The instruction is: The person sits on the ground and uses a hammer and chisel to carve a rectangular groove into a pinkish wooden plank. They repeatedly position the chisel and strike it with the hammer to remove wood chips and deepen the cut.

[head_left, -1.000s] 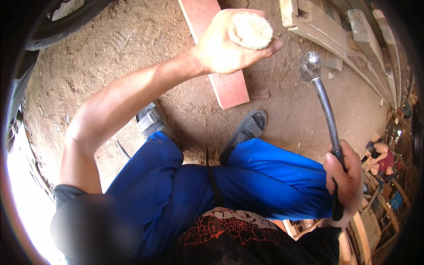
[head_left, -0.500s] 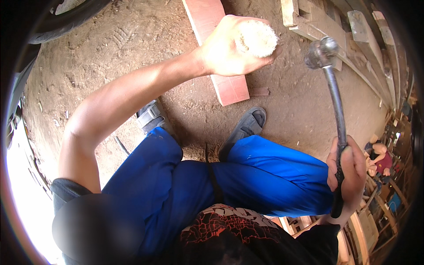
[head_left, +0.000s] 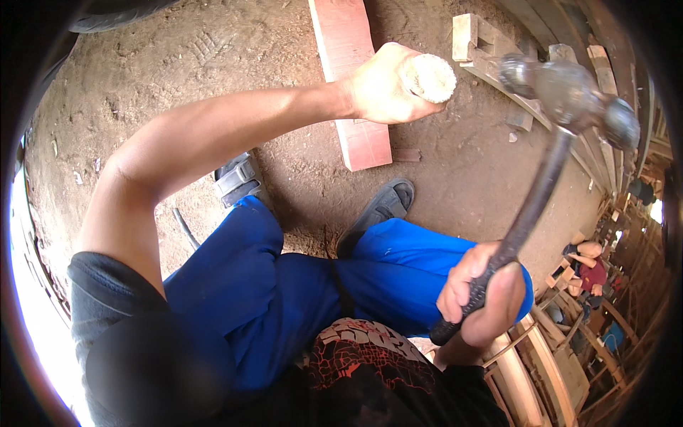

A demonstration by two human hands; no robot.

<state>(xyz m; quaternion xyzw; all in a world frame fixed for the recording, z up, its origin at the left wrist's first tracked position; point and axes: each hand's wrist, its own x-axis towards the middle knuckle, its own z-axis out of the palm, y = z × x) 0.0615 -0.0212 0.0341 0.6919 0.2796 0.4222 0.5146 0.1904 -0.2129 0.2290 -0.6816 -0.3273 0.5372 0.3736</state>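
Observation:
My left hand (head_left: 384, 89) is raised ahead of me, closed round a pale wooden-handled tool (head_left: 429, 77); only its frayed, rounded butt end shows above my fist. My right hand (head_left: 478, 293) grips the lower end of a dark metal hammer (head_left: 541, 185). The hammer's steel head (head_left: 569, 92) is lifted high, up to the right of the tool's butt end and apart from it. Below my hands are my blue trousers (head_left: 299, 285) and my sandalled feet on the dirt.
A reddish plank (head_left: 352, 85) lies on the sandy ground under my left hand. Pale wooden frame pieces (head_left: 491, 50) curve along the upper right. More wooden frames (head_left: 541, 363) stand at the lower right, with another person (head_left: 590, 263) seated further off.
The hammer has swung upward and nearer the camera, its head now larger and higher at the right. My left hand has kept the tool in nearly the same place.

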